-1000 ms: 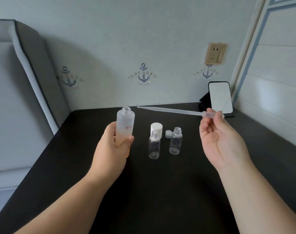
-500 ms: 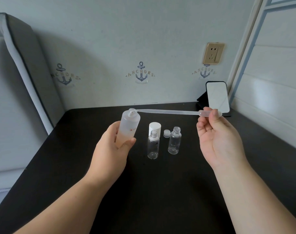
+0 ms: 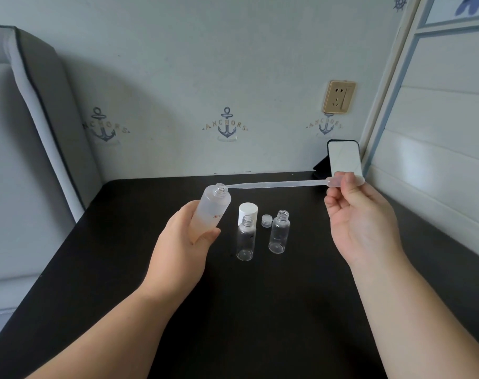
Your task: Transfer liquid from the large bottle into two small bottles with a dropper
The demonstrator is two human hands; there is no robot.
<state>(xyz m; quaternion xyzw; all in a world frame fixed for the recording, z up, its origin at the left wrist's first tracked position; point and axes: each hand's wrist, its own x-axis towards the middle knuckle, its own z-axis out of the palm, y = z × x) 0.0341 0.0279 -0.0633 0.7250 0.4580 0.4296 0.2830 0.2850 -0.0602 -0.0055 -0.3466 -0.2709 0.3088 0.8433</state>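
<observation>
Black table [image 3: 260, 310] bears two small bottles [image 3: 245, 239], caps [image 3: 248, 212]; left hand [image 3: 183, 242] grips large bottle [image 3: 212, 212], right hand [image 3: 361, 222] pinches dropper [image 3: 282, 184].

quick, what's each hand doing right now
Left hand: grips the large bottle.
Right hand: pinches the dropper by its bulb.

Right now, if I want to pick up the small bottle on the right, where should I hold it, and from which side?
Probably pinch the right small bottle round its straight body, below the open neck, coming from the right. It stands upright and uncapped; the small cap and the other small bottle crowd its left.
</observation>
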